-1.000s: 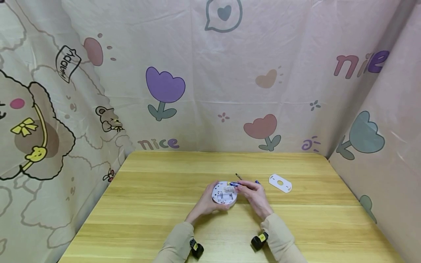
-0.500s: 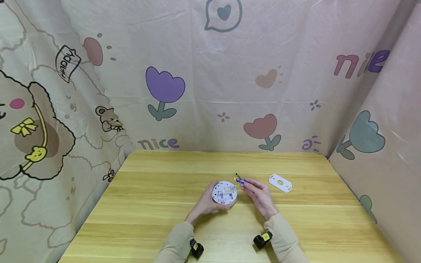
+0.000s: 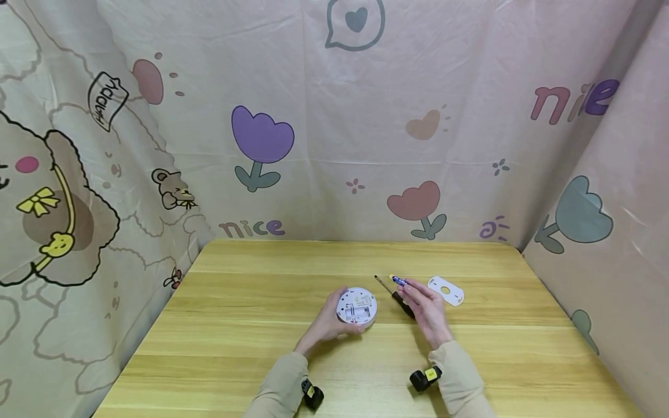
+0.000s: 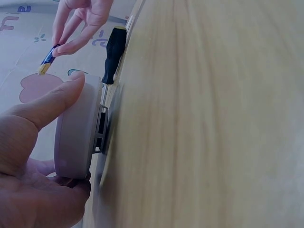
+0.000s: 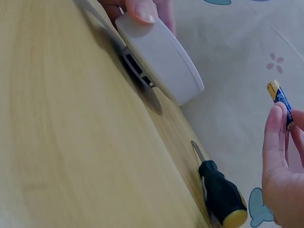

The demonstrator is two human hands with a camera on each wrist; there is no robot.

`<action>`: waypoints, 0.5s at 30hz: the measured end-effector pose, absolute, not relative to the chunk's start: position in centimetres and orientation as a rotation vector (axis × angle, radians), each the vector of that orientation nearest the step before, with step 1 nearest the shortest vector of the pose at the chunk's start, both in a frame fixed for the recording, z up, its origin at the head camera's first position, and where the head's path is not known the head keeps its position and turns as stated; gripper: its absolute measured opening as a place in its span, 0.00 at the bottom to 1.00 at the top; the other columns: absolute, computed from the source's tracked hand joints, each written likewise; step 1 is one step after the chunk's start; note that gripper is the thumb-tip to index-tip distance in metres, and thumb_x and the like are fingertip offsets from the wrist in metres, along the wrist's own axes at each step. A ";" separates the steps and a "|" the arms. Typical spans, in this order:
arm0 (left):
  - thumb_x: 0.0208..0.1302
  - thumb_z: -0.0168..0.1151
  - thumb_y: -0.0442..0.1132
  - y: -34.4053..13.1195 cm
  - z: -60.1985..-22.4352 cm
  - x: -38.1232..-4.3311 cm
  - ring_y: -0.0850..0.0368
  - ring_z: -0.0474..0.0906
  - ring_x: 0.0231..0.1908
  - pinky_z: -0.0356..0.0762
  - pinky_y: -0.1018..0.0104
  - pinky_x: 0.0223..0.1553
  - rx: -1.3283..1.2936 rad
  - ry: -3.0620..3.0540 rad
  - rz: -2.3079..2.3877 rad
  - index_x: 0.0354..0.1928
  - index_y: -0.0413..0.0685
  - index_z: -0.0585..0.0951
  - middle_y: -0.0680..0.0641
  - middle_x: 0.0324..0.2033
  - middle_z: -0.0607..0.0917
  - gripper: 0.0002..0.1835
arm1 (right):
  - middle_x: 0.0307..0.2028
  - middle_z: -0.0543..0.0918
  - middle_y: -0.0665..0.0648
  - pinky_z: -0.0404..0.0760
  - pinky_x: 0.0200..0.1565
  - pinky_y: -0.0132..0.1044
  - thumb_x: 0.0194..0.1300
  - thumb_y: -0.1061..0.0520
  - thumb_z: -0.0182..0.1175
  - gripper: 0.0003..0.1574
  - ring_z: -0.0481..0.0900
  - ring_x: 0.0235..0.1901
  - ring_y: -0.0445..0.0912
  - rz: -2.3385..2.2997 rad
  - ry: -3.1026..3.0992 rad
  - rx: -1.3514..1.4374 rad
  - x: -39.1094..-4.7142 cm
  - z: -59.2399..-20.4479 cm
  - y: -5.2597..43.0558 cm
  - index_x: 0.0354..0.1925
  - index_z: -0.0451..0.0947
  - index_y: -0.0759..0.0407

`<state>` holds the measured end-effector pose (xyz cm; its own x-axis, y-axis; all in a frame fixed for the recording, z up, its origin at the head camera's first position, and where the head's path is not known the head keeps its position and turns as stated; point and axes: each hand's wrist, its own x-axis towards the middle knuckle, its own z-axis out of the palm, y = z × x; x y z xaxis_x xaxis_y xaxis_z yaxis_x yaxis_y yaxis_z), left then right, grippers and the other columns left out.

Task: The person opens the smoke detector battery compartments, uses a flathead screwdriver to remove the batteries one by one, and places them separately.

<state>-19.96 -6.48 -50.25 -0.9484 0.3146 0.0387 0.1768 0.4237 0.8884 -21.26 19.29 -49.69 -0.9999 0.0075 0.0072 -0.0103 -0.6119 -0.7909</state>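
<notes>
In the head view my left hand (image 3: 330, 318) grips the side of a round white device (image 3: 357, 306), which looks like a smoke alarm, with its battery compartment facing up. The left wrist view shows the thumb along the device's edge (image 4: 76, 133) and a slatted part underneath, close to the tabletop. My right hand (image 3: 427, 309), off to the right, pinches a small blue-and-yellow battery (image 5: 281, 100) between thumb and fingers, held in the air. Whether a battery sits inside the compartment is too small to tell.
A screwdriver (image 3: 401, 303) with a black handle lies on the wooden table (image 3: 235, 325), partly behind my right hand. Beyond that hand lies a white oval plate (image 3: 453, 295) with a central hole. A printed curtain (image 3: 334, 133) hangs behind the table.
My right hand has moved right, away from the device, carrying the battery from above its rim and uncovering the screwdriver. The left hand and the device have stayed in place.
</notes>
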 end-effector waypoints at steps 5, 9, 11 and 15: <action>0.43 0.82 0.37 -6.5 -50.3 -20.0 0.28 0.61 0.71 0.56 0.30 0.73 0.446 2.536 1.559 0.76 0.34 0.54 0.28 0.72 0.62 0.61 | 0.39 0.91 0.57 0.87 0.52 0.33 0.69 0.75 0.53 0.20 0.91 0.39 0.45 2.797 -1.292 -0.078 -21.3 -49.9 20.1 0.41 0.88 0.60; 0.43 0.82 0.37 -6.5 -50.4 -19.9 0.28 0.62 0.70 0.57 0.30 0.73 0.451 2.536 1.564 0.76 0.33 0.54 0.28 0.72 0.63 0.61 | 0.38 0.91 0.56 0.87 0.52 0.33 0.69 0.74 0.54 0.18 0.91 0.38 0.45 2.809 -1.227 -0.215 -21.3 -49.9 20.6 0.42 0.88 0.60; 0.43 0.82 0.36 -6.5 -50.4 -19.9 0.28 0.62 0.70 0.57 0.30 0.73 0.454 2.534 1.570 0.76 0.33 0.54 0.28 0.72 0.63 0.60 | 0.37 0.91 0.56 0.87 0.53 0.33 0.69 0.73 0.55 0.17 0.90 0.38 0.45 2.812 -1.200 -0.301 -21.3 -49.8 20.8 0.40 0.88 0.58; 0.43 0.82 0.36 -6.5 -50.4 -19.9 0.27 0.62 0.70 0.57 0.29 0.73 0.456 2.536 1.570 0.76 0.33 0.54 0.27 0.72 0.63 0.61 | 0.34 0.91 0.56 0.87 0.52 0.32 0.68 0.73 0.57 0.18 0.91 0.36 0.45 2.801 -1.131 -0.387 -21.4 -49.7 21.1 0.35 0.89 0.57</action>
